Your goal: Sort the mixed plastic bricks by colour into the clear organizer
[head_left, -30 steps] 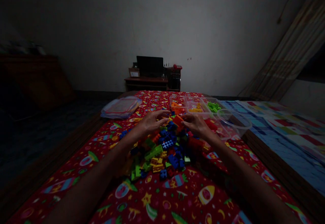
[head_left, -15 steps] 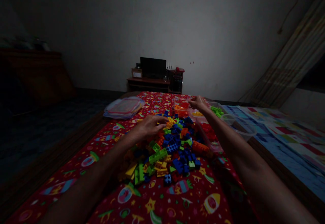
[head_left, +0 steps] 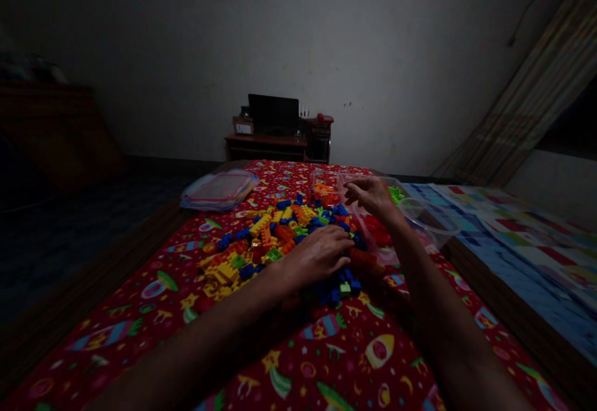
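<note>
Over the right side of a heap of toy building bricks, my left hand reaches with fingers lightly bent and thumb apart. Nothing shows in its grasp, and it covers the bricks beneath. The heap mixes blue, yellow, orange and green pieces. My right hand hovers above the clear plastic boxes at the right, fingers bent and a little apart, no brick visible in them. Below it, a clear box contains red bricks. Orange bricks lie in another box to its left, and green bricks are in one behind.
A stack of clear lids rests at the table's far left. An empty round-cornered clear container stands at the right edge. The table wears a red patterned cloth. A monitor sits on a desk by the wall.
My left hand has moved right and nearer, from the back of the heap to its right side. My right hand has shifted slightly, its fingers now a bit further apart. The view has tilted slightly.
</note>
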`<control>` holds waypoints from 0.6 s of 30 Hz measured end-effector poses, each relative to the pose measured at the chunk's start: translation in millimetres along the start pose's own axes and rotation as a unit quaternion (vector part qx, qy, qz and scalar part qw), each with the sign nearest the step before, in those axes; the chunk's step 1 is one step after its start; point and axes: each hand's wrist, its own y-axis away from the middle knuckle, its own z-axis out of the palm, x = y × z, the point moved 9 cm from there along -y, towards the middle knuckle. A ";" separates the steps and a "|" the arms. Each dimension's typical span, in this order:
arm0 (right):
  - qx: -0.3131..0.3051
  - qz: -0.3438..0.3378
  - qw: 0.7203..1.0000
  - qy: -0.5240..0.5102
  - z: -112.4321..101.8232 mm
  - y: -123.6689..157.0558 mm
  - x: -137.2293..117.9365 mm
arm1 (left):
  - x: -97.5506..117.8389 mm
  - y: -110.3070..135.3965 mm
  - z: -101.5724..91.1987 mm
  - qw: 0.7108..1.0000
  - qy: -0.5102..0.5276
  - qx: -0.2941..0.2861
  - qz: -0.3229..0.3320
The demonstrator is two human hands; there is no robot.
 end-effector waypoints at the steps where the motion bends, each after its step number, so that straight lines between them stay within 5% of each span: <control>1: 0.006 -0.011 1.000 0.007 -2.0 0.5 -4.7 | 2.8 -3.3 11.0 1.000 -0.024 -0.018 -0.001; 5: -0.006 -0.027 0.999 0.022 -2.2 2.9 -16.4 | -3.9 -8.0 28.4 0.997 -0.068 -0.032 -0.037; 10: -0.052 -0.024 0.998 0.037 4.2 8.2 -12.5 | -31.7 -1.6 3.4 0.991 0.011 0.005 -0.134; 14: -0.155 -0.034 0.987 0.010 17.1 15.5 -8.2 | -71.0 7.4 -22.7 0.954 0.146 0.076 -0.249; 18: -0.262 -0.018 0.963 -0.054 33.1 25.1 -5.3 | -99.6 16.4 -26.0 0.904 0.273 0.115 -0.309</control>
